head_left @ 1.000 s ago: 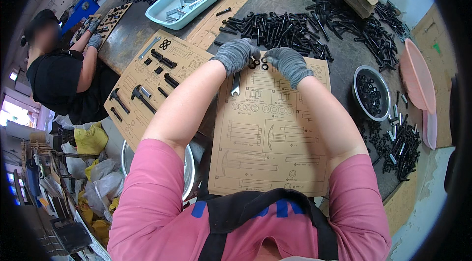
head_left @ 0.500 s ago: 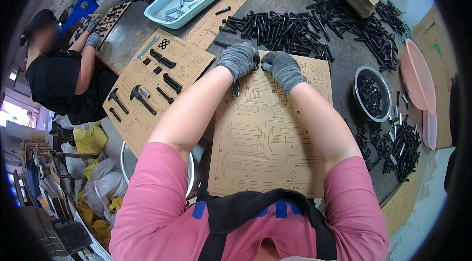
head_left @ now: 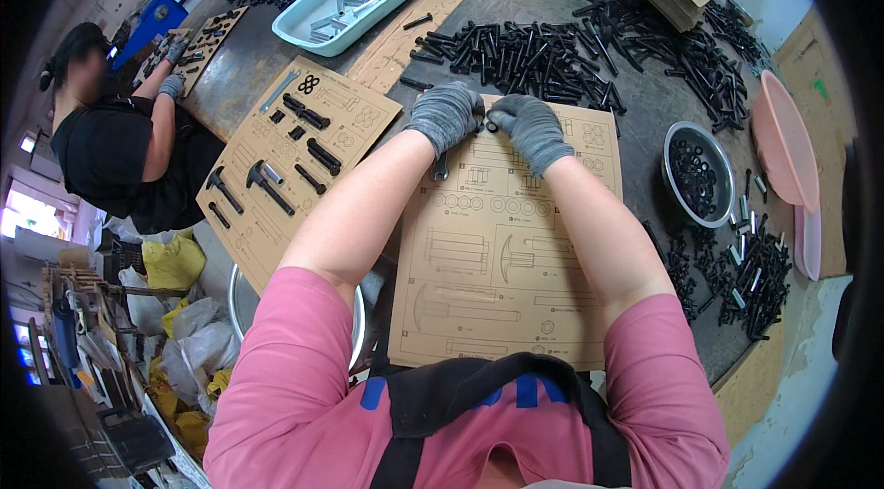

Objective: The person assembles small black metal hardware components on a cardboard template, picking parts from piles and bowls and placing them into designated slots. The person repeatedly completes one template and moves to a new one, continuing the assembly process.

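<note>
Both gloved hands meet at the top edge of a printed cardboard sheet [head_left: 543, 314] in front of me. My left hand [head_left: 446, 116] has its fingers curled together; what they hold, if anything, is hidden. Below it, the jaw end of a metal wrench [head_left: 441, 168] shows on the sheet. My right hand [head_left: 529, 130] is closed, its fingertips at a small black ring [head_left: 492, 127], a washer or nut, just right of my left fingertips. Outlines of bolts, nuts and hammers are printed on the sheet.
A second cardboard sheet [head_left: 267, 240] on the left carries a wrench, black bolts and hammer-shaped parts. Beyond lie a bolt pile [head_left: 516, 56] and a pale blue tray [head_left: 313, 42] of metal sleeves. A metal bowl [head_left: 672, 139] of black nuts stands right. A co-worker [head_left: 101, 144] works at far left.
The small black ring at my right fingertips now shows more clearly as the fingers have shifted slightly. My arms and the sheets stay nearly in place.
</note>
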Action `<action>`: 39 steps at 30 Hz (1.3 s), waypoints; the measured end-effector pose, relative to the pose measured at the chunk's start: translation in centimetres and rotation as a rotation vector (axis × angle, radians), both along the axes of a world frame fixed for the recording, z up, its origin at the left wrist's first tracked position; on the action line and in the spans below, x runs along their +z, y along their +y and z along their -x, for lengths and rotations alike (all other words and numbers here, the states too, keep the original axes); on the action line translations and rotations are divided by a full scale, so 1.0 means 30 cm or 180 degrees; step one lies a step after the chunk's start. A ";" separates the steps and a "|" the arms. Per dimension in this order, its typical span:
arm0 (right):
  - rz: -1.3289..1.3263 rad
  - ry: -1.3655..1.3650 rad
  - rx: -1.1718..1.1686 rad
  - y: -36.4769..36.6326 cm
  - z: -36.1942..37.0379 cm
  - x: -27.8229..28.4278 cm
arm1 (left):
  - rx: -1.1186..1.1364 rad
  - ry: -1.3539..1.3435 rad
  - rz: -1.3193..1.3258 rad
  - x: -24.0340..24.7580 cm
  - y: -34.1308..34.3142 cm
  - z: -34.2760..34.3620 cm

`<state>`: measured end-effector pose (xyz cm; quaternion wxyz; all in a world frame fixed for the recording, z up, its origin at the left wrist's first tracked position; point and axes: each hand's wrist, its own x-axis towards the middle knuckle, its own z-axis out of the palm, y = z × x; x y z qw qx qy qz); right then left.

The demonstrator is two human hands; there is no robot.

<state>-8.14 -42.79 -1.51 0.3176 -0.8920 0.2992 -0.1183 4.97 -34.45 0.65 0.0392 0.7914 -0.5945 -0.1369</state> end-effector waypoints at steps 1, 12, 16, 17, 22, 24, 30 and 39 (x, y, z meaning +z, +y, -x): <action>-0.0227 -0.0622 -0.0112 -0.006 0.019 0.004 | 0.0009 -0.0028 0.0062 -0.002 0.005 0.001; 0.1302 -0.1299 -0.1606 -0.388 0.781 0.094 | 0.0054 0.0531 0.0799 -0.005 0.020 -0.037; 0.1394 0.0006 -0.2073 -0.464 1.013 0.104 | 0.0252 0.0674 0.1090 0.038 0.039 -0.129; 0.1768 0.1017 -0.2196 -0.457 1.057 0.115 | 0.0324 0.0559 0.1108 0.048 0.047 -0.156; 0.2961 0.0630 -0.1712 -0.444 1.001 0.157 | 0.0585 -0.0705 0.0387 0.058 0.053 -0.263; 0.2403 0.0125 -0.1442 -0.431 0.910 0.164 | 0.0261 -0.1239 0.0010 0.041 0.037 -0.285; 0.1099 -0.0033 -0.0715 -0.372 0.571 0.132 | -0.0268 -0.1587 -0.0307 -0.006 -0.029 -0.287; 0.0794 0.1928 -0.1564 -0.407 0.291 0.110 | 0.0212 -0.1198 0.0542 -0.035 -0.108 -0.349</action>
